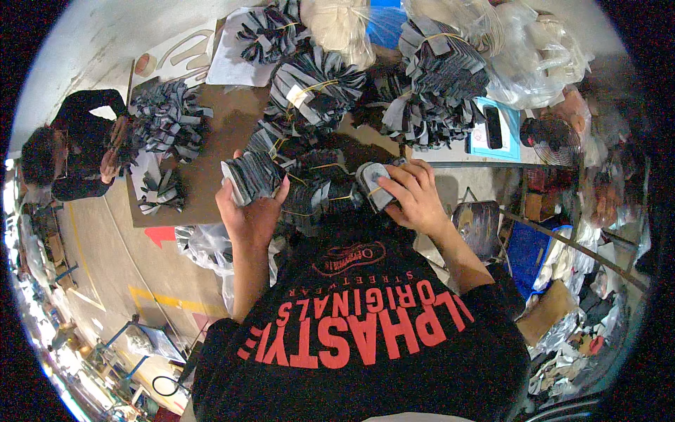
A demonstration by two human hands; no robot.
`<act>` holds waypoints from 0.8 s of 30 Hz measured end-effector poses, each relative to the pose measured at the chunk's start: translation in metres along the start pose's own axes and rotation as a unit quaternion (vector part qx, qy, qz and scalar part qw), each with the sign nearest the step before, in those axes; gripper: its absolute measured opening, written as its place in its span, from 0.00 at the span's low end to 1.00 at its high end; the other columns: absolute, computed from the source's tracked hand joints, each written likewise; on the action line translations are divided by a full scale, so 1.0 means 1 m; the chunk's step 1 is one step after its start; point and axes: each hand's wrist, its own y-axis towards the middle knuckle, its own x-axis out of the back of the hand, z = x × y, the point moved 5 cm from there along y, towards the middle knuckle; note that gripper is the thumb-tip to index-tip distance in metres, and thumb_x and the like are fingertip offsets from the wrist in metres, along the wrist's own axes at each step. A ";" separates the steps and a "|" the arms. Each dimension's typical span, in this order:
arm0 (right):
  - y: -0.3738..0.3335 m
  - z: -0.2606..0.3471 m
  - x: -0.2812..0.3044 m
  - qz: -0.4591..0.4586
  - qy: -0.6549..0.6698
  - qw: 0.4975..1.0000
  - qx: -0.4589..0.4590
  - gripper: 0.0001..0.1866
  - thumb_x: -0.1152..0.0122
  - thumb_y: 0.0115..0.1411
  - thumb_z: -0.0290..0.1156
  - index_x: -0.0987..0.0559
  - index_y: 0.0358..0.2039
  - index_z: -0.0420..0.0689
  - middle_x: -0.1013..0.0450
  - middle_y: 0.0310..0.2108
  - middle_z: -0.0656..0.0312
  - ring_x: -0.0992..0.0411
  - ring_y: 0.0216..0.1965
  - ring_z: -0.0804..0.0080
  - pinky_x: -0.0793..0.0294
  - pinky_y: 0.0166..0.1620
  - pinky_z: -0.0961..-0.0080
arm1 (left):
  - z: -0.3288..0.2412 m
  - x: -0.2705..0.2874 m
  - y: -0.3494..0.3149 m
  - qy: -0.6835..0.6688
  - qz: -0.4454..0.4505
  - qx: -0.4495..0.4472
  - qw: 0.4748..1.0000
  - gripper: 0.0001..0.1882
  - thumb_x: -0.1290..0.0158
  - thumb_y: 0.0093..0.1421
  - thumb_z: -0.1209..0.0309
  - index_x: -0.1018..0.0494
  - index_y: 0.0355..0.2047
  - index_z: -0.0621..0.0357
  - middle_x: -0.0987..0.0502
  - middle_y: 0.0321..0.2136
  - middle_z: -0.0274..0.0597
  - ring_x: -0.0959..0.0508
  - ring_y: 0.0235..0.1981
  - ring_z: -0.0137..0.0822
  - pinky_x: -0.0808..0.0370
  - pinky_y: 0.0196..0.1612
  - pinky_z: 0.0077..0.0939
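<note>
My left hand (pixel 254 219) is closed round a thick stack of grey cut pieces (pixel 251 177), thumb on one side and fingers on the other. My right hand (pixel 416 195) grips a smaller, round-ended stack of light and dark grey pieces (pixel 373 186), its fingers lying over the top. Between my hands are dark grey bundles (pixel 323 188) with yellow bands round them, close to my shirt front. Just beyond lies a larger fanned bundle (pixel 316 88), banded, with a white tag on it.
More grey bundles (pixel 443 63) are heaped at the back right, beside clear plastic bags (pixel 538 53). A fan (pixel 555 138) stands to the right, near a dark phone (pixel 493 128). At the left, another person (pixel 77 144) works by loose grey pieces (pixel 171 116) on the brown table (pixel 235 112).
</note>
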 end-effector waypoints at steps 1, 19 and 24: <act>0.000 0.001 0.002 -0.022 0.006 1.000 0.006 0.46 0.22 0.37 0.33 0.27 0.62 0.53 0.31 0.62 0.63 0.34 0.58 0.55 0.39 0.66 0.46 | 0.001 0.002 0.000 -0.005 0.011 0.001 1.000 0.29 0.50 0.65 0.51 0.34 0.66 0.40 0.26 0.58 0.37 0.25 0.57 0.42 0.31 0.60 0.58; 0.038 0.009 -0.014 -0.144 0.579 0.785 -0.166 0.46 0.26 0.51 0.28 0.43 0.66 0.41 0.40 0.66 0.54 0.43 0.69 0.60 0.49 0.72 0.62 | -0.025 0.009 -0.005 -0.055 0.059 -0.034 0.996 0.28 0.52 0.65 0.53 0.30 0.61 0.54 0.25 0.56 0.54 0.23 0.52 0.53 0.26 0.57 0.55; 0.045 0.003 -0.034 -0.122 0.799 0.547 -0.219 0.41 0.31 0.58 0.28 0.42 0.68 0.45 0.42 0.69 0.54 0.44 0.70 0.63 0.48 0.72 0.61 | -0.042 0.046 -0.006 -0.004 0.048 -0.027 0.998 0.32 0.48 0.60 0.53 0.30 0.60 0.58 0.28 0.60 0.60 0.23 0.54 0.53 0.25 0.58 0.49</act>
